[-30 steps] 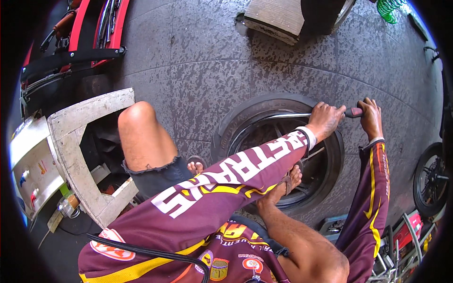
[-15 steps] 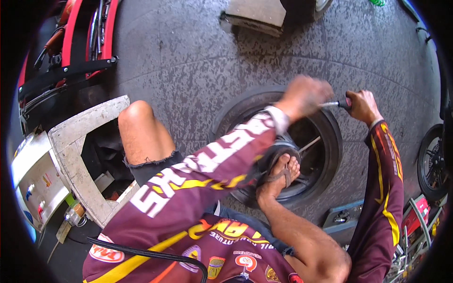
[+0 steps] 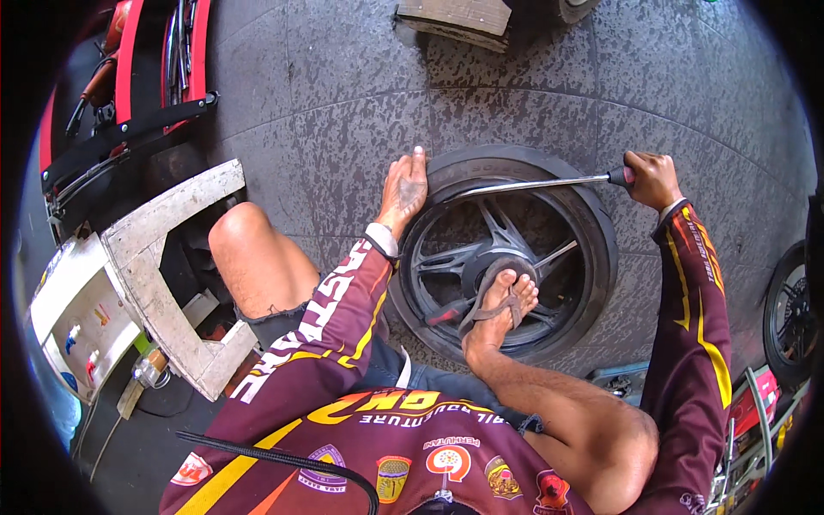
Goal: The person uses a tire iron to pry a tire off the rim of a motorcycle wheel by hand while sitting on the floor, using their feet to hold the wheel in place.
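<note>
A motorcycle wheel with a black tyre [image 3: 592,232] and dark spoked rim [image 3: 468,257] lies flat on the grey floor. My left hand [image 3: 403,189] presses palm-down on the tyre's left edge, fingers spread. My right hand [image 3: 652,178] grips the red-and-black handle of a long metal tyre lever [image 3: 532,184], whose tip is wedged at the rim near my left hand. My right foot in a sandal [image 3: 502,296] stands on the wheel's hub. A second lever with a red handle [image 3: 446,313] lies across the spokes.
A white wooden frame [image 3: 163,283] stands at my left beside my bare knee [image 3: 245,240]. Red and black machine parts [image 3: 129,112] sit at the upper left. Another wheel [image 3: 785,318] is at the right edge, tools [image 3: 755,403] at the lower right, a block [image 3: 455,17] at the top.
My left hand has left the lever and moved left, down onto the tyre's edge. My right hand stays on the lever's handle, which now lies flatter across the wheel.
</note>
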{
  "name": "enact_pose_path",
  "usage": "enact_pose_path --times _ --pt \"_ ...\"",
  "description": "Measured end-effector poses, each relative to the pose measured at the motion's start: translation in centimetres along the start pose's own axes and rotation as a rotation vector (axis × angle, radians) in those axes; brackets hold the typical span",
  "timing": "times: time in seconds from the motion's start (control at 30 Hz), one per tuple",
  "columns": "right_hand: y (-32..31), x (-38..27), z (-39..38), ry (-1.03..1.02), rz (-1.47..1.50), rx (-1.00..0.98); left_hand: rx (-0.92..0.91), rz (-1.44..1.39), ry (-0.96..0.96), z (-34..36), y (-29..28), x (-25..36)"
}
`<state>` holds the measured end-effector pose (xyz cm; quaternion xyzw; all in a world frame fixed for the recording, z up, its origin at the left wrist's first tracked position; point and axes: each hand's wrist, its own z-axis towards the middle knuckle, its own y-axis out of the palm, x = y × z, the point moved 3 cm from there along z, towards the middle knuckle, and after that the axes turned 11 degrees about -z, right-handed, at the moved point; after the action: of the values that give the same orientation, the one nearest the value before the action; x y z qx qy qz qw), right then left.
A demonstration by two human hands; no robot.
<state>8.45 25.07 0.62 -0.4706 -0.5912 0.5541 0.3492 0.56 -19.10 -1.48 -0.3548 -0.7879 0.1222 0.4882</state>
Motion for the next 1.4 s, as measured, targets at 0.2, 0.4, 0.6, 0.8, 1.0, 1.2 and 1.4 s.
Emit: enact_pose_path --times 0.2,0.4,0.6,0.8,1.0,1.2,1.4 --pt "-0.6 0.1 0.4 -0.016 -0.067 0.130 0.001 0.038 0.025 0.2 -0.1 -0.3" --pt "-1.3 -0.3 0.0 -0.002 -0.110 0.062 0.006 0.059 0.085 -0.5 0.0 -0.1" --pt "-1.4 0.0 0.6 -0.024 -0.115 0.078 0.029 0.075 0.090 0.0 0.2 -0.5" --pt "-2.0 1.0 1.9 -0.073 -0.064 0.051 0.068 0.007 0.071 0.2 0.6 -1.2" --pt "-9.4 5.6 3.8 -0.030 -0.172 0.127 -0.045 0.070 0.121 -0.2 -0.3 0.7" --pt "-10.0 4.6 -7.9 0.391 -0.099 0.214 -0.275 0.275 0.136 -0.8 -1.1 3.3" --pt "-4.9 -11.0 -22.5 1.097 -0.010 0.262 -0.141 0.435 0.720 -3.3 -0.4 7.8"
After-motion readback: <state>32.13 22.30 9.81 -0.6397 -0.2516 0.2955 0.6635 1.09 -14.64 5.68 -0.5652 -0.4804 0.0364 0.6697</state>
